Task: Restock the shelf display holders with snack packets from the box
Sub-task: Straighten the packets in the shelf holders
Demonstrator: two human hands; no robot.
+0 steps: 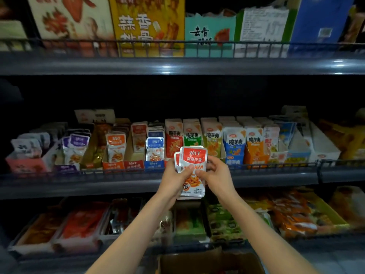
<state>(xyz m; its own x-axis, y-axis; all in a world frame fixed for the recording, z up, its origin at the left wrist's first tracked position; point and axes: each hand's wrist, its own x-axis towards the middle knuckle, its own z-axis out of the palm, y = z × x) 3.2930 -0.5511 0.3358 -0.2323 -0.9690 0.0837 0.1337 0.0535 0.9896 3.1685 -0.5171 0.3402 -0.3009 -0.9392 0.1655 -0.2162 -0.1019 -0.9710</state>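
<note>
A small stack of red-and-white snack packets (193,161) is held upright in front of the middle shelf. My left hand (174,177) grips the stack from the left with its thumb across the front. My right hand (214,174) grips it from the right, thumb on the front. Behind the stack stand the display holders: a red one (134,165) holding few packets, a blue one (155,164) and an orange one (113,166). The brown cardboard box (209,263) sits open at the bottom, below my arms.
A wire rail (256,166) runs along the middle shelf's front edge. Tall konjac snack cartons (211,135) fill the shelf to the right. Big boxes stand on the top shelf (177,65). Trays of packets (83,224) lie on the lower shelf.
</note>
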